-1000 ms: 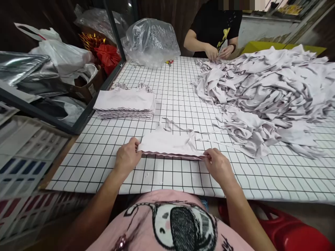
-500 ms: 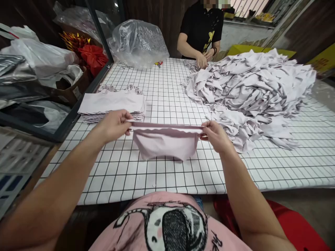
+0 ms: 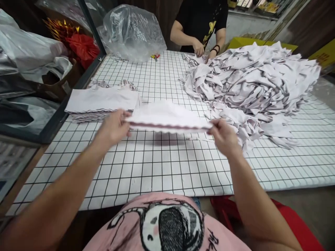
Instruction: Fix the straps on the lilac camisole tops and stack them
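Note:
A pale pinkish-white piece of fabric (image 3: 167,113) is stretched between my hands above the table, its wavy edge toward me and its body flung out to the far side, slightly blurred. My left hand (image 3: 115,127) pinches its left corner. At the right corner, my right hand (image 3: 224,136) is closed on the same edge. Close beyond my left hand lies a neat stack of folded fabric pieces (image 3: 102,101) with wavy edges. To the right of my right hand spreads a big heap of crumpled fabric (image 3: 251,80) in the same colour.
The table has a white cloth with a black grid (image 3: 157,174). A clear plastic bag (image 3: 133,33) stands at the back, near small red-and-yellow snips (image 3: 155,56). Across the table a person in black (image 3: 200,28) handles fabric. Bags (image 3: 28,48) fill the left side; a red stool (image 3: 293,223) is lower right.
The fabric, which hung down toward me, has swung up and away to the far side. My hands have moved slightly farther apart, still holding its corners. The view has shifted a little.

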Tool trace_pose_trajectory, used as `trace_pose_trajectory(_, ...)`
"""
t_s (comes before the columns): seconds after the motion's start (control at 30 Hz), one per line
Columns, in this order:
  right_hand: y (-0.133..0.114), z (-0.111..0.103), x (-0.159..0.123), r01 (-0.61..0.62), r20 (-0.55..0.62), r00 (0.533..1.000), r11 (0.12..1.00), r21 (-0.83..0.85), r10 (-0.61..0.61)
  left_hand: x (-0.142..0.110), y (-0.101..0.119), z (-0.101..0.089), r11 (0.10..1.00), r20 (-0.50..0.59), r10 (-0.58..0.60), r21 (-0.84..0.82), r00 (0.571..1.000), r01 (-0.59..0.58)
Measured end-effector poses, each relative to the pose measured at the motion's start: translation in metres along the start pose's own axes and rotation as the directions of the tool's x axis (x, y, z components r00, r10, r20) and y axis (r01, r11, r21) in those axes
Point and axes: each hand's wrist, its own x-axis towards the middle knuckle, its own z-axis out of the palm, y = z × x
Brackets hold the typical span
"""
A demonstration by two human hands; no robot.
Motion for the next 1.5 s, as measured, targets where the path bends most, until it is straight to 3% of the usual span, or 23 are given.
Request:
trace_pose_trajectory(0.1, 0.027, 0.019, -0.062, -0.045, 0.328, 0.943, 0.998, -0.042, 0.057, -0.027, -0.061, 0.041, 0.984, 0.23, -0.132, -0.091, 0.964, 0.156)
trace_pose_trajectory(0.2, 0.027, 0.023, -0.095, -0.026, 0.427, 0.903, 0.999, -0.045, 0.043, -0.052, -0.094, 0.046, 0.965, 0.323, -0.133, -0.175, 0.937, 0.197)
trace_pose_trajectory(0.33, 0.012, 0.027, -0.095, 0.137, 0.327, 0.942, 0.978, -0.158, -0.079, -0.065, -0.093, 0.021, 0.992, 0.241, -0.112, 0.077, 0.964, 0.096)
trace_pose_trajectory(0.4, 0.008, 0.033, -0.087, 0.249, 0.363, 0.919, 0.94, -0.233, -0.154, -0.064, -0.084, 0.015, 0.988, 0.155, 0.004, 0.152, 0.988, -0.027)
trace_pose_trajectory(0.47, 0.01, 0.039, -0.079, 0.301, 0.424, 0.892, 0.905, -0.3, -0.156, -0.063, -0.075, 0.021, 0.967, 0.088, 0.197, 0.149, 0.976, -0.208)
trace_pose_trajectory(0.53, 0.016, 0.041, -0.069, 0.259, 0.392, 0.914, 0.892, -0.37, -0.103, -0.062, -0.07, 0.036, 0.904, 0.042, 0.4, 0.143, 0.915, -0.402)
trace_pose_trajectory(0.6, 0.022, 0.041, -0.06, 0.159, 0.267, 0.962, 0.909, -0.384, -0.055, -0.061, -0.065, 0.054, 0.822, 0.023, 0.549, 0.164, 0.835, -0.545)
trace_pose_trajectory(0.67, 0.023, 0.043, -0.051, 0.08, 0.143, 0.989, 0.944, -0.321, -0.035, -0.06, -0.058, 0.073, 0.757, 0.019, 0.636, 0.18, 0.772, -0.628)
trace_pose_trajectory(0.73, 0.022, 0.048, -0.043, 0.051, 0.095, 0.995, 0.967, -0.248, -0.028, -0.058, -0.048, 0.091, 0.701, 0.053, 0.696, 0.167, 0.716, -0.694)
trace_pose_trajectory(0.9, 0.027, 0.062, -0.026, 0.003, 0.249, 0.966, 0.963, -0.268, 0.066, -0.052, -0.026, 0.126, 0.49, 0.3, 0.827, 0.032, 0.476, -0.871)
trace_pose_trajectory(1.0, 0.039, 0.054, -0.017, -0.055, 0.252, 0.961, 0.971, -0.234, 0.115, -0.049, -0.025, 0.132, 0.444, 0.356, 0.838, -0.006, 0.413, -0.896)
trace_pose_trajectory(1.07, 0.045, 0.044, -0.014, -0.068, 0.164, 0.98, 0.965, -0.252, 0.112, -0.047, -0.026, 0.131, 0.434, 0.362, 0.843, -0.021, 0.398, -0.9)
trace_pose_trajectory(1.13, 0.044, 0.035, -0.017, -0.001, 0.107, 0.994, 0.958, -0.287, 0.033, -0.046, -0.027, 0.129, 0.431, 0.378, 0.84, -0.028, 0.39, -0.902)
trace_pose_trajectory(1.23, 0.033, 0.028, -0.037, 0.232, 0.286, 0.945, 0.94, -0.251, -0.157, -0.046, -0.027, 0.126, 0.435, 0.407, 0.825, -0.017, 0.391, -0.9)
trace_pose_trajectory(1.33, 0.024, 0.027, -0.066, 0.312, 0.452, 0.872, 0.925, -0.216, -0.188, -0.048, -0.025, 0.125, 0.433, 0.402, 0.828, -0.018, 0.39, -0.901)
trace_pose_trajectory(1.4, 0.022, 0.027, -0.079, 0.233, 0.446, 0.887, 0.952, -0.198, -0.124, -0.05, -0.02, 0.127, 0.466, 0.355, 0.831, -0.022, 0.429, -0.885)
trace_pose_trajectory(1.5, 0.02, 0.034, -0.081, -0.014, 0.324, 0.944, 0.986, -0.164, 0.067, -0.054, -0.003, 0.14, 0.581, 0.215, 0.798, -0.029, 0.562, -0.814)
